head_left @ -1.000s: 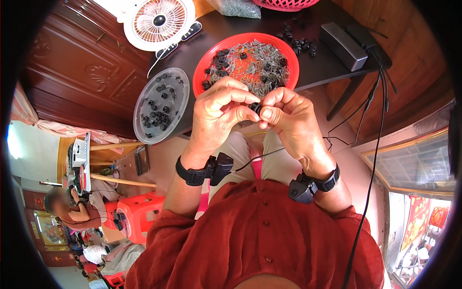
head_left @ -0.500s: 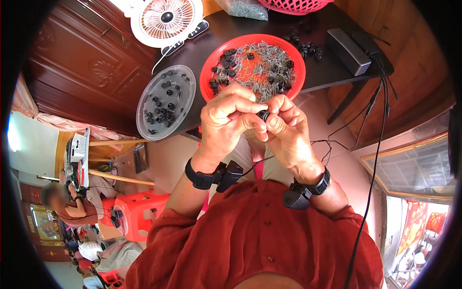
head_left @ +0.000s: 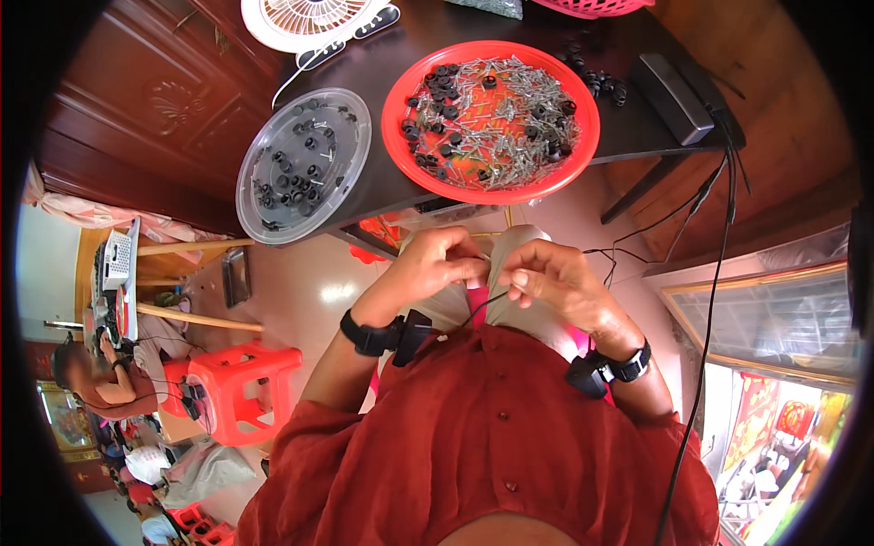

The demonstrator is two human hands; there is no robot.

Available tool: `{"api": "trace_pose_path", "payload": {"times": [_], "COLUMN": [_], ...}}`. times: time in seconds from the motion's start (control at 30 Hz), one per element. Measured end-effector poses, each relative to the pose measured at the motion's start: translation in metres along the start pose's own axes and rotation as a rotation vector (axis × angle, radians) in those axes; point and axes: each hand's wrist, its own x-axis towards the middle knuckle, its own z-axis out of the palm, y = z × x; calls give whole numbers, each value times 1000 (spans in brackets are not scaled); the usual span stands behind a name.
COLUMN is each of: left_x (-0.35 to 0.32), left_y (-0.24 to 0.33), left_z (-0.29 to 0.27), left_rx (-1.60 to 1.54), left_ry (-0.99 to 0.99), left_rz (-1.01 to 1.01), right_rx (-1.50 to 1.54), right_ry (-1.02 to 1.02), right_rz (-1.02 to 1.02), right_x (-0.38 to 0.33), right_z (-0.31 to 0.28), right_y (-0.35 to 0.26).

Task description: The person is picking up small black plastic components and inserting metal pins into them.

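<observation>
Both of my hands are over my lap, below the table edge and slightly apart. My left hand [head_left: 441, 264] is closed, thumb against the curled fingers. Whatever it pinches, if anything, is too small or hidden to make out. My right hand [head_left: 557, 280] also has thumb and fingertips drawn together, their contents hidden. A thin black cable runs from the left wrist device and passes by the right fingertips. Beyond the hands, a red round tray [head_left: 583, 150] holds many thin metal pins and small black round parts. Left of it, a clear round tray [head_left: 253, 173] carries more black parts.
The dark table [head_left: 382, 168] bears a white fan [head_left: 314, 23], a grey-black box [head_left: 672, 98] with cables, loose black parts [head_left: 603, 86] and a pink basket [head_left: 592, 7]. At left stand a red stool [head_left: 244, 387] and another person [head_left: 114, 387]. A black cable hangs at right.
My hands have moved down toward my lap, away from the red tray, and apart from each other. The black round part between them is no longer visible. The view has shifted slightly.
</observation>
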Motion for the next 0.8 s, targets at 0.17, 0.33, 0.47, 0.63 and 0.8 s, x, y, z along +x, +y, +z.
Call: {"api": "trace_pose_path", "payload": {"times": [0.17, 0.33, 0.47, 0.63, 0.8], "left_x": [39, 40, 17, -5, 17], "left_y": [-81, -43, -27, 56, 73], "left_z": [-25, -29, -22, -18, -34], "left_rx": [-183, -78, 184, 172, 894], "left_ry": [561, 454, -25, -235, 755], "left_rz": [-153, -229, 68, 156, 539], "right_rx": [-112, -995, -1311, -1440, -1599], "right_ry": [119, 405, 238, 120, 276], "right_rz": [-241, -693, -689, -589, -589], "right_x": [6, 41, 75, 86, 95], "right_z": [0, 8, 12, 4, 7], "right_y": [-28, -67, -72, -75, -78]}}
